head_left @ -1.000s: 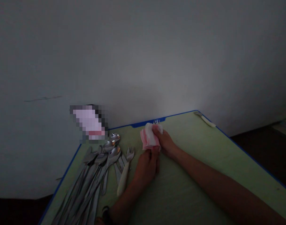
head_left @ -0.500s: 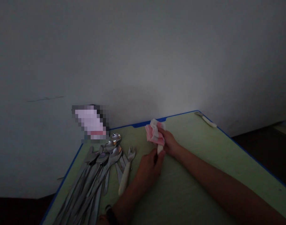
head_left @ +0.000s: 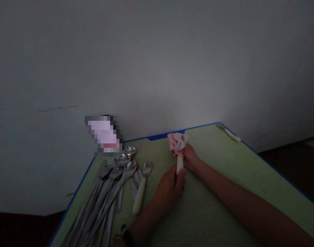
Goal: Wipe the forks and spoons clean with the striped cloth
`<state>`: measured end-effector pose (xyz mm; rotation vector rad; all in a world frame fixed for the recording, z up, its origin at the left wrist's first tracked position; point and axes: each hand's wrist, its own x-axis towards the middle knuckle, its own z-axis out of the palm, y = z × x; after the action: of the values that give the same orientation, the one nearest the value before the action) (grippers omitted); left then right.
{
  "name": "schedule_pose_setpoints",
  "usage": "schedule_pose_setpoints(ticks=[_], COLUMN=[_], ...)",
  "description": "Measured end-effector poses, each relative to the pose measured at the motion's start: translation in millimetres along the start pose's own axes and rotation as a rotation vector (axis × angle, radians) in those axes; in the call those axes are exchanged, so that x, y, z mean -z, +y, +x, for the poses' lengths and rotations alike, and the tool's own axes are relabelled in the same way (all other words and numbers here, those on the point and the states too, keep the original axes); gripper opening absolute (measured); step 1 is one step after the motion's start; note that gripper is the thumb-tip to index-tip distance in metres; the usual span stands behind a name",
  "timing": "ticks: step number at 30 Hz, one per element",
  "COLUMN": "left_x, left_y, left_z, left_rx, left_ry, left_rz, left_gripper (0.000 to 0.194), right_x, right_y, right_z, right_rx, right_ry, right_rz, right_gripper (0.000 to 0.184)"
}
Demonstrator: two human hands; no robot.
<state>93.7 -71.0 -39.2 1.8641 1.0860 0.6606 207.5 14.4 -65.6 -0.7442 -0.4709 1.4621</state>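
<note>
Close view of my two hands on a green surface [head_left: 213,209] with a blue edge [head_left: 272,170]. My left hand [head_left: 169,189] is closed around the white handle of a utensil [head_left: 180,165], which stands nearly upright, with its head hidden inside a pink-and-white cloth [head_left: 177,144]. My right hand [head_left: 190,158] is narrowed on that cloth from the right. The cloth sits just short of the far blue edge, beside a darker blue notch [head_left: 166,137]. To the left of my hands, a bundle of long stainless steel spoons [head_left: 105,192] lies next to a white-handled fork [head_left: 141,187], which is near my left wrist and its dark wristband [head_left: 127,237]. Another white-handled utensil [head_left: 230,133] rests at the far right corner. Beyond the far left corner, a pixelated pink-and-white object [head_left: 104,133] is too blurred for any writing to be read.
</note>
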Motion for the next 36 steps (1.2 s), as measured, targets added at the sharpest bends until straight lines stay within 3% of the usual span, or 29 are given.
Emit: schedule_pose_setpoints(ticks=[11,15,20,29,36], left_x=[-0.3,0.2,2.7,-0.2,-0.5], left_y=[-1,-2,-1,-4,-12], left_z=[8,8,8,9,10], left_rx=[0.198,0.174,0.114,0.173,0.186], left_ry=[0.1,0.101,0.055,0.053,0.062], left_rz=[-0.136,-0.108,-0.049,-0.172,-0.32], left_gripper=[0.03,0.033,0.036,0.032,0.033], right_x=[3,0,-4,-5,-4], right_y=[-4,-5,-9,-8,-14], right_z=[-5,-6,-8,-7,-10], right_rx=[-0.159,-0.204,-0.248,-0.334,-0.289], right_ry=[-0.076,-0.101,-0.12,-0.129,-0.203], right_rz=[0.036,0.062,0.158,0.106,0.279], right_gripper=[0.01,0.013,0.036,0.028,0.043])
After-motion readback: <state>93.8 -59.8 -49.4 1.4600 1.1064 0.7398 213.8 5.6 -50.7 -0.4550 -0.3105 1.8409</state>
